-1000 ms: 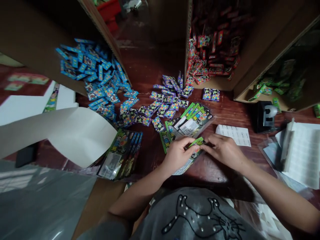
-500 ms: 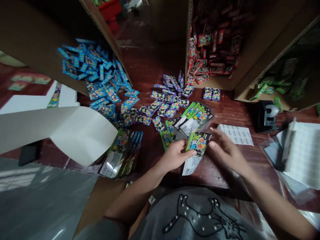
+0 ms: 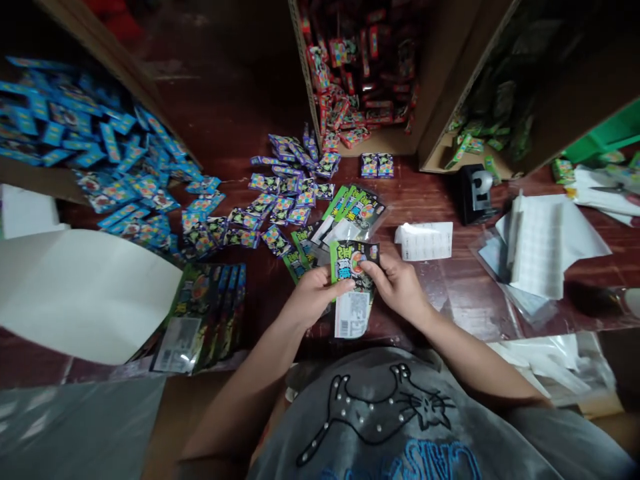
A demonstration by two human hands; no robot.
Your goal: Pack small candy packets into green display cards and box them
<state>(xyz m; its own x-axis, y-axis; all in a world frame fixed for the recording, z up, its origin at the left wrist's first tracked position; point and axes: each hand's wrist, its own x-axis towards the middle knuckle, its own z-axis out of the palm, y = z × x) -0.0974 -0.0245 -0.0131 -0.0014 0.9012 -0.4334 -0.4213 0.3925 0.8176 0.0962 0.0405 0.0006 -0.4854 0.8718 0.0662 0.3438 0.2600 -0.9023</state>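
Between both hands is a printed black and green packet (image 3: 352,303) with a clear lower part showing a white label. My left hand (image 3: 316,297) grips its left side, thumb across the front. My right hand (image 3: 399,285) pinches the right side, its thumb pressed on the round picture. Just beyond, more such packets (image 3: 353,213) lie fanned on the table. Small purple packets (image 3: 283,200) are scattered behind them to the left. A white sticker sheet (image 3: 427,241) lies beyond my right hand.
Cardboard boxes hold blue packets (image 3: 90,127), red packets (image 3: 370,87) and green packets (image 3: 467,148). Right of centre stand a black tape dispenser (image 3: 475,193) and a stack of sheets (image 3: 537,247). A packet stack (image 3: 200,317) and a curled white sheet (image 3: 90,293) lie left.
My right hand has closed on the right side of the packet, where it was loosely beside it before. The view has shifted to the right, and the sticker sheet looks slightly lifted or folded.
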